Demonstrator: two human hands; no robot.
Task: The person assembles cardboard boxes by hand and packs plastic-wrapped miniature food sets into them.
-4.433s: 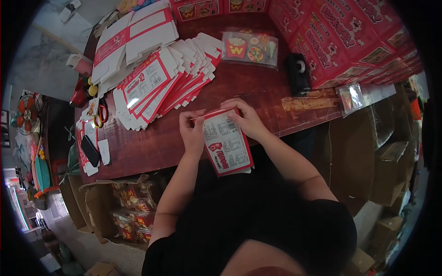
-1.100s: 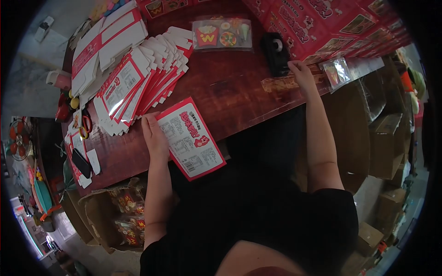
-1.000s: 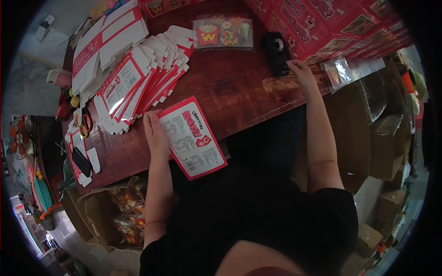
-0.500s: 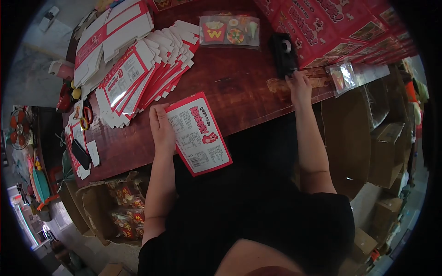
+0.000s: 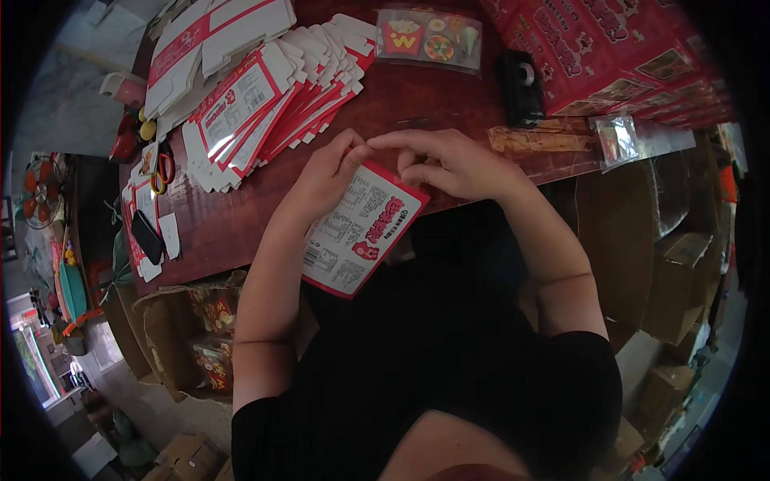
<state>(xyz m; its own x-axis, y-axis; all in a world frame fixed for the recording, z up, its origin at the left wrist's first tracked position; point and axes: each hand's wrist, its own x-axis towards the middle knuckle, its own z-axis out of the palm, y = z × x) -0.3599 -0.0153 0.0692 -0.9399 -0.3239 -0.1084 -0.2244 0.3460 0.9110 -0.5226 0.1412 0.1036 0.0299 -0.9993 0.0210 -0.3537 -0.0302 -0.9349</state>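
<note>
Box (image 5: 365, 228) in hands (image 5: 325, 178), right-hand contact unclear

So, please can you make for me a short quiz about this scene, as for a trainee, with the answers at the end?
1. True or false: the left hand holds the printed box.

2. Multiple choice: what lies on the table between the fanned cartons and the black tape dispenser?
A) the phone
B) the clear pack
C) the scissors

3. Fill in: the big yellow letter showing in the clear pack is ___.

Key: 1 true; 2 B; 3 W.
</note>
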